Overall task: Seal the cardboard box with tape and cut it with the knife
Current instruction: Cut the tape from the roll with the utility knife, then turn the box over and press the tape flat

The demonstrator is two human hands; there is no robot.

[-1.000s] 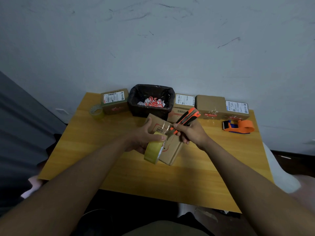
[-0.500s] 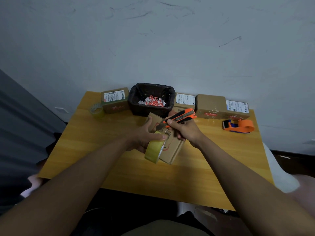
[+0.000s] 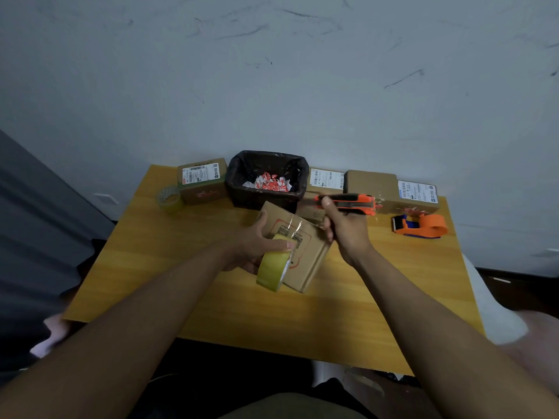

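A small cardboard box stands tilted on the yellow table, with a strip of clear tape running over its top face. My left hand holds a yellow tape roll against the box's near left side, thumb on top of the roll. My right hand grips an orange and black utility knife, held level above and behind the box's right corner, apart from the tape.
A black-lined bin with red and white scraps sits behind the box. Labelled cardboard boxes line the back edge. A clear tape roll lies at back left, an orange tape dispenser at right.
My right hand has lifted the knife up and to the right, away from the tape on the box, and turned it level. My left hand, the roll and the box stay put.
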